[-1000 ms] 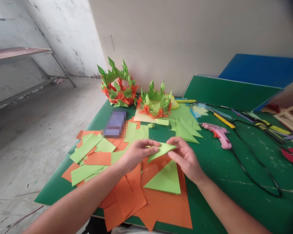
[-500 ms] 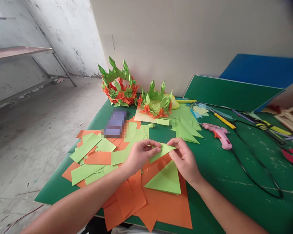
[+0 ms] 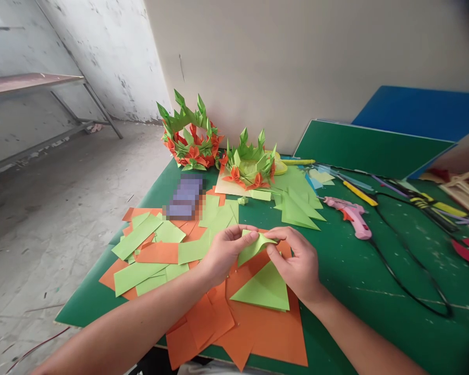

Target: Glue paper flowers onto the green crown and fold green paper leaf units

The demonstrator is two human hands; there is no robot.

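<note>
Head view: both hands meet over the near part of the green counter, a little in from the middle of its near edge. Between them is a small piece of light-green paper, held above the counter top. The left hand pinches its left side between thumb and fingers, and the right hand pinches the right end, where the paper bends in a soft curve (the fingertips hide part of it).

Just below the held piece lies a green paper triangle, flat on a big orange sheet that reaches to the near edge. Toward the left edge, green strips and orange pieces spread in an overlapping heap. A purple object, blurred into blocks, sits behind that heap, near the left edge.

At the far left corner stands a tall green-and-orange paper crown; a lower crown is just beside it along the far edge. Pointed green sheets lie in front of the lower crown, to its right. Farther right rests a pink glue gun, its black cable looping toward the near edge.
</note>
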